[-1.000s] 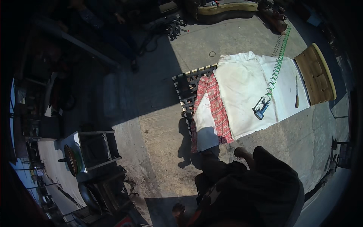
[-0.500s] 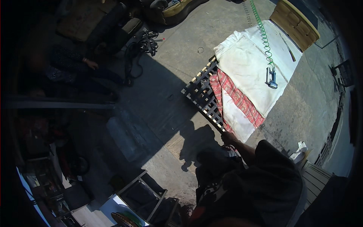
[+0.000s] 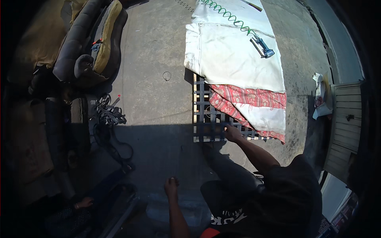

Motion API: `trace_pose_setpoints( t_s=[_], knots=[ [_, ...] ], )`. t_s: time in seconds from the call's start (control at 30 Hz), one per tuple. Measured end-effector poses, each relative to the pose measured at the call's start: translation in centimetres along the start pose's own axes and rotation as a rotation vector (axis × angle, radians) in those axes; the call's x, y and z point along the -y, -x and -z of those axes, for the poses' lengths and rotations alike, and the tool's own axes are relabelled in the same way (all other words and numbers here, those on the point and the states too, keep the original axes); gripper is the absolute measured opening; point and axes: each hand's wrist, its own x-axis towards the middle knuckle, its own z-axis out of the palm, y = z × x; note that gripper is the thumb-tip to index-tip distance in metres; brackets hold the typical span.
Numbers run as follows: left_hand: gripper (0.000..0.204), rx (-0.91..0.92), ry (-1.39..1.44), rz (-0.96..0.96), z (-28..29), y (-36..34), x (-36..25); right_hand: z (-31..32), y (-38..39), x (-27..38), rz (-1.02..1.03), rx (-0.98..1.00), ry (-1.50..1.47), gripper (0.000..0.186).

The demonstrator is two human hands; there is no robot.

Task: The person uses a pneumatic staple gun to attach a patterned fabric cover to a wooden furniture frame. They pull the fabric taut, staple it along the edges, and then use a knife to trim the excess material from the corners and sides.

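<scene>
A frame laced with black webbing (image 3: 201, 127) lies on the floor, largely covered by white sheeting (image 3: 238, 55) and red floral fabric (image 3: 232, 93). My right hand (image 3: 231, 132) is closed at the webbing near the frame's near end, its fingertips curled over a strap. My left hand (image 3: 171, 183) hangs apart from the frame, over shaded floor, fingers curled; what they hold, if anything, is unclear. A blue staple gun (image 3: 262, 47) on a coiled green hose (image 3: 228, 14) rests on the white sheeting. A long thin tool (image 3: 251, 5) lies farther up.
Stripped sofa pieces (image 3: 79, 43) and a tangle of black straps (image 3: 109, 115) lie at the left. A slatted pale panel (image 3: 341, 131) and a white bundle (image 3: 320, 95) are at the right. A co-worker's hand (image 3: 84, 202) shows at the lower left.
My view has swung left, putting the frame straight ahead and the sofa pieces at the left. My right hand reached onto the frame; my left hand has come forward into plainer view.
</scene>
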Motion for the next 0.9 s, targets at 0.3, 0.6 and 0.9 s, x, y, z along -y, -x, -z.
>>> trace_pose_setpoints(
  t_s=[0.3,0.6,0.9],
  knots=[
    [0.030,0.593,-0.677,-0.379,-15.4,-33.8,-10.2,-2.4,-17.2,4.5,-0.051,-0.522,0.280,0.039],
    [0.027,0.842,-0.155,-0.622,-33.5,-46.7,-21.1,-5.3,-7.0,9.4,0.396,0.254,-0.433,0.024],
    [0.038,0.802,0.050,-0.604,-40.7,-47.1,-23.2,-22.9,-4.7,5.1,0.506,0.199,-0.408,0.031]
  ],
)
